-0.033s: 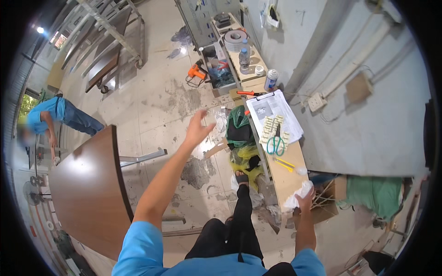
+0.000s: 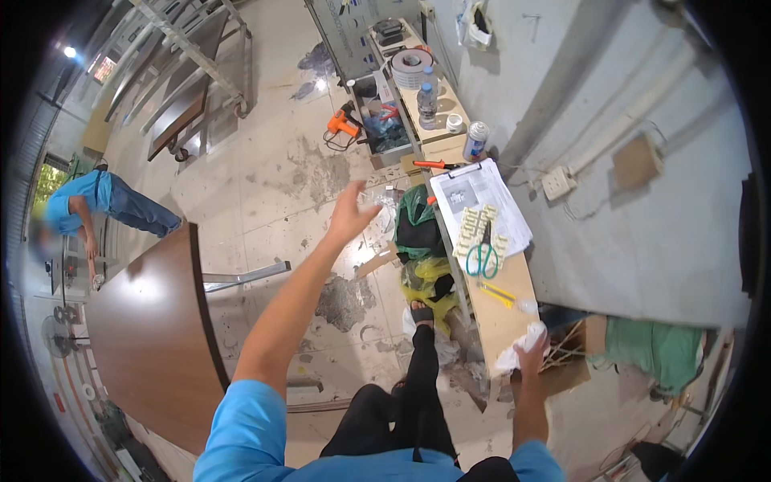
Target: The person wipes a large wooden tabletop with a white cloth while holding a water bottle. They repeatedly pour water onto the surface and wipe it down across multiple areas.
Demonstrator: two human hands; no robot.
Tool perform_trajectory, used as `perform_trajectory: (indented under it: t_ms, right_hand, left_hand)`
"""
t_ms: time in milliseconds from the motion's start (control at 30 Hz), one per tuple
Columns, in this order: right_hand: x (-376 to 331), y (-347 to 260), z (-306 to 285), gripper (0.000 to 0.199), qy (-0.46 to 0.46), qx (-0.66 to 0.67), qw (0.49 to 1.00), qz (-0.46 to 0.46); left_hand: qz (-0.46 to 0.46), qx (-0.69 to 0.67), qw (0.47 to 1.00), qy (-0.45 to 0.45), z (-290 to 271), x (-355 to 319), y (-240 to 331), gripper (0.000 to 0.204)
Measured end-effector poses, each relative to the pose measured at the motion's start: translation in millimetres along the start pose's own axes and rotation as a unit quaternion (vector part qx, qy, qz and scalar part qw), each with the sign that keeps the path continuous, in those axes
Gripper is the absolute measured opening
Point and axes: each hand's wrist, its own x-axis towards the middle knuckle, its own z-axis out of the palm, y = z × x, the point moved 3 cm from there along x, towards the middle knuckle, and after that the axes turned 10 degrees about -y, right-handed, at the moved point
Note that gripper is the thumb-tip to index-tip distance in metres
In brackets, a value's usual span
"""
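Observation:
My left hand is raised in the air over the floor, fingers apart and holding nothing. At the near end of the narrow wooden bench, my right hand grips a crumpled white cloth or tissue; I cannot tell which. Farther along the bench top lie a yellow utility knife and scissors with green handles. The scissors rest on small cream-coloured pieces, beside a clipboard with papers.
A brown panel stands on my left, with a co-worker bending beyond it. An orange heat gun lies on the floor. Bottles, a spray can and a tape roll stand on the bench. Bags lie beside it.
The view has shifted slightly. My left hand has moved a little, its fingers still spread. My right hand stays on the white cloth or tissue.

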Motion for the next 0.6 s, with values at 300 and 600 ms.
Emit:
perform_trajectory:
  t_ms: [300,600]
  right_hand:
    - [10,0,0,0.041,0.122,0.089,0.987,0.059]
    - [12,15,-12,0.036,0.094,0.064,0.991,0.065]
  left_hand:
    - [-0.090,-0.099,0.988,0.071,101,313,-14,0.103]
    - [-0.064,-0.181,0.975,0.110,153,403,-17,0.092]
